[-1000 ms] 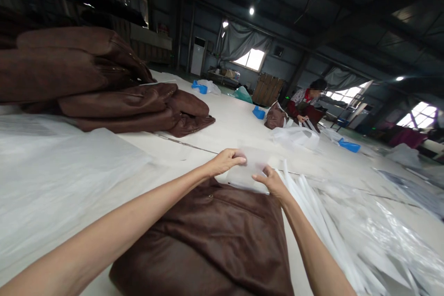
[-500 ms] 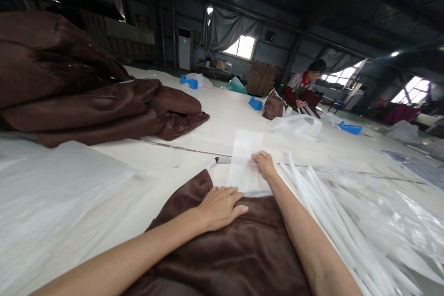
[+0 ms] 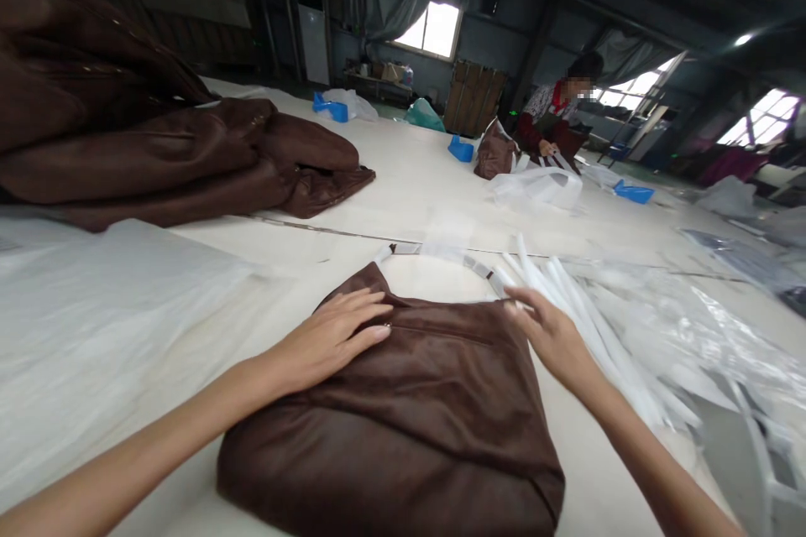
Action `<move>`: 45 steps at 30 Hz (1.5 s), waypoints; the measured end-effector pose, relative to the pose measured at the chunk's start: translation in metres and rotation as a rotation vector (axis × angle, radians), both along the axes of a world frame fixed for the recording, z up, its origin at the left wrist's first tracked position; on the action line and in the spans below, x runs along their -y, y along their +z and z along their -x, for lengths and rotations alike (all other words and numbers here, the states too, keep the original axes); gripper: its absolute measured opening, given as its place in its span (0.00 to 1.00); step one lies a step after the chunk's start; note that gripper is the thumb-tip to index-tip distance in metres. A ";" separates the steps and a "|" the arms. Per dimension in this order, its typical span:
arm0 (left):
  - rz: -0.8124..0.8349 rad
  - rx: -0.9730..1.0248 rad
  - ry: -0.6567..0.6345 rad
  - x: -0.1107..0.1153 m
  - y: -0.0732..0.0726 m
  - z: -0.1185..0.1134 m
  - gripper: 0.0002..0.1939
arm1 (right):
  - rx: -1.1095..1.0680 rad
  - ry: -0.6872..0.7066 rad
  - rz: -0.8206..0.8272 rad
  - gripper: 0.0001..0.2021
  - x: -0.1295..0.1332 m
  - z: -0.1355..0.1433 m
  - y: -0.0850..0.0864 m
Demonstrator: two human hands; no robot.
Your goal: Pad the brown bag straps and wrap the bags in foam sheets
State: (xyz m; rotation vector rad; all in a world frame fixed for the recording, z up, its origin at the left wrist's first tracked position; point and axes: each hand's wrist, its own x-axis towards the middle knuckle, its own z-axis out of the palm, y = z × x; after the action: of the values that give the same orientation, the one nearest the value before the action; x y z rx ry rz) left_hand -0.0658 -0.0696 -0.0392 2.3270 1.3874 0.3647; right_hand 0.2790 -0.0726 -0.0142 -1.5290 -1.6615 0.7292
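A brown leather handbag [image 3: 428, 428] lies flat on the white table in front of me, a zip running across its upper part. Its handle [image 3: 478, 267], partly wrapped in pale material, arches beyond the top edge. Over the handle's far part lies a thin translucent white sheet [image 3: 446, 237]. My left hand [image 3: 333, 336] rests on the bag's upper left with its fingers stretched out and open. At the bag's upper right corner, my right hand [image 3: 545, 331] has thumb and fingers closed on the edge near the handle's base.
More brown leather bags [image 3: 189, 151] are piled at the left, behind white sheets [image 3: 107, 336]. White foam strips [image 3: 585, 327] and clear plastic [image 3: 693, 319] lie at the right. Across the table a co-worker [image 3: 551, 117] handles a bag. Blue pieces [image 3: 462, 148] stand farther back.
My right hand has let go of the white sheet, now lying over the handle, and moved to the bag's right corner. My left hand has slid left on the bag. The view tilted downward.
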 end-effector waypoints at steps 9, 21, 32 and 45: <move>-0.017 0.119 0.303 0.083 -0.027 0.021 0.31 | 0.504 0.156 -0.246 0.28 0.165 -0.020 -0.072; -0.099 -0.172 -0.008 0.110 0.000 -0.021 0.44 | 0.708 0.367 -0.270 0.30 0.133 -0.032 -0.043; -0.056 -0.265 0.030 0.112 -0.001 -0.035 0.50 | 0.639 0.340 -0.114 0.47 0.118 -0.017 -0.056; -0.082 -0.207 -0.021 0.093 0.000 -0.030 0.37 | 0.607 0.283 0.059 0.51 0.107 -0.038 -0.048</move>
State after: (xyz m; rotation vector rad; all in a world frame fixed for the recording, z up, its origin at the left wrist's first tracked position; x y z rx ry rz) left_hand -0.0357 -0.1628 -0.0394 2.5034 1.4660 0.1816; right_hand 0.3174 -0.1796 -0.0624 -1.6795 -2.3574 0.4771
